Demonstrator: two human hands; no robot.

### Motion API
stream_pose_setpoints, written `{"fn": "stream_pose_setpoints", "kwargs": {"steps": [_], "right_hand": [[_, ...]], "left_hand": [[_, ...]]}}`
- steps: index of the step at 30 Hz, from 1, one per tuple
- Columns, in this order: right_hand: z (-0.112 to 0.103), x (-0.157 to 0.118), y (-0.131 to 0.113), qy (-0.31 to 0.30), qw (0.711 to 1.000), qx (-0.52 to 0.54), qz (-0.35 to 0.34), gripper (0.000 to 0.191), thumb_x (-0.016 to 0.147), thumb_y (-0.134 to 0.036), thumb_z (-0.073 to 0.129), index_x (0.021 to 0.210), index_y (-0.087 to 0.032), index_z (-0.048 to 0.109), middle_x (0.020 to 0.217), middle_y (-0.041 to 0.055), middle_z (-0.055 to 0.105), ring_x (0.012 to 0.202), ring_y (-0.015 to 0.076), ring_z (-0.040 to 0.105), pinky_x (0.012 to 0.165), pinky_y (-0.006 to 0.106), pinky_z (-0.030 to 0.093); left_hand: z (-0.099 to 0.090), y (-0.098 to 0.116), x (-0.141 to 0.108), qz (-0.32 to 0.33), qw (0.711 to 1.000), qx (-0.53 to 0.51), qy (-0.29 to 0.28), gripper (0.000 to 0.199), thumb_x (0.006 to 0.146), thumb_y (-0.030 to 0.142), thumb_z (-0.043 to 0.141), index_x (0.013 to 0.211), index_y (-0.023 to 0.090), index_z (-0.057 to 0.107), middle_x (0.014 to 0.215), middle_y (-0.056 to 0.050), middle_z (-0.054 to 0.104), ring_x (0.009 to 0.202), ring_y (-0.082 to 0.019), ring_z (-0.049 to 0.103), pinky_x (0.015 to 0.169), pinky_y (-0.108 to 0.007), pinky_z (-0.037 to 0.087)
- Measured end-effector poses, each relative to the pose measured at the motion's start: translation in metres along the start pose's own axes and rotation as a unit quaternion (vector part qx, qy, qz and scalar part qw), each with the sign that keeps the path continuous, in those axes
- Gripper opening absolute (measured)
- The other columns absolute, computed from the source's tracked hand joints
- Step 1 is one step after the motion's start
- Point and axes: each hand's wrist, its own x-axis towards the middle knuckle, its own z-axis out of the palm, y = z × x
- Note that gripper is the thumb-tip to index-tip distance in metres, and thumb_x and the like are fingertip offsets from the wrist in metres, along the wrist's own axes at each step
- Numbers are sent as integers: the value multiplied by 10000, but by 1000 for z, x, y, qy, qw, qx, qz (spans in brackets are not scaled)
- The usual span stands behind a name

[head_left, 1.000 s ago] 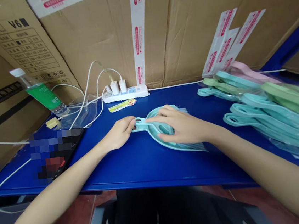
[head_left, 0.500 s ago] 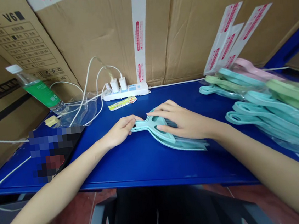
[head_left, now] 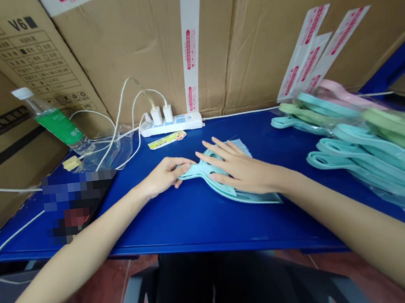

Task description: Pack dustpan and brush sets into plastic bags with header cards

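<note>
Head view: left hand (head_left: 165, 176) pinches the turquoise plastic dustpan-and-brush set (head_left: 221, 187) by its handles (head_left: 194, 170), right hand (head_left: 242, 166) spread over it, apparently a pressing-together step calling for even pressure.

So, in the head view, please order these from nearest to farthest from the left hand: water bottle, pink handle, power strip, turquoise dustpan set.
1. Turquoise dustpan set: gripped by the left hand.
2. Power strip: just beyond the hand.
3. Water bottle: at the left.
4. Pink handle: far right.
</note>
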Motion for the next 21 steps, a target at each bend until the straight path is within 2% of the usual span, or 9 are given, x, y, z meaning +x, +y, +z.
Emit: {"fn": "stream_pose_setpoints", "kwargs": {"steps": [3, 8, 12, 15, 18, 21], "right_hand": [[0, 0, 1, 6, 1000, 1, -6, 670, 998, -600, 210, 1568, -248, 234, 1650, 126, 122, 1493, 342, -13, 1148, 660, 107], [-5, -1, -3, -18, 1000, 7, 5, 675, 1006, -565, 230, 1569, -193, 245, 1644, 156, 114, 1489, 344, -35, 1156, 649, 82], [-1, -1, -3, -28, 999, 40, 9, 682, 1000, -577, 244, 1574, -210, 227, 1646, 137, 116, 1491, 329, -24, 1169, 624, 110], [5, 0, -2, -10, 998, 57, -2, 679, 999, -582, 242, 1580, -235, 196, 1651, 112, 106, 1491, 311, -38, 1173, 621, 115], [6, 0, 1, 2, 998, 61, -24, 683, 993, -602, 247, 1578, -253, 199, 1643, 97, 167, 1500, 287, 37, 1182, 605, 131], [1, -2, 7, 16, 999, 30, -11, 692, 985, -615, 262, 1553, -221, 295, 1615, 125, 259, 1497, 311, 110, 1170, 630, 154]], "left_hand": [[-1, 1, 0, -6, 1000, -15, -3, 400, 823, 439, 646, 1034, 106, 715, 523, 64, 493, 413, -47, 388, 408, -185, 263], [-3, 2, 0, -34, 999, -34, -8, 376, 817, 401, 673, 1044, 105, 720, 497, 60, 510, 406, -48, 419, 402, -175, 259], [-4, 1, 0, -53, 998, -39, -5, 339, 788, 320, 710, 1044, 99, 722, 519, 51, 547, 393, -40, 431, 388, -167, 264], [-5, 1, -1, -53, 998, -37, -6, 348, 786, 313, 717, 1063, 102, 718, 501, 60, 533, 388, -42, 432, 379, -161, 270], [-6, 2, -1, -52, 998, -27, -14, 358, 789, 334, 716, 1065, 105, 710, 506, 63, 524, 388, -42, 429, 374, -160, 282], [-8, 4, -2, -51, 998, -8, -36, 349, 792, 355, 705, 1040, 110, 693, 570, 52, 552, 396, -44, 449, 382, -165, 312]]}}
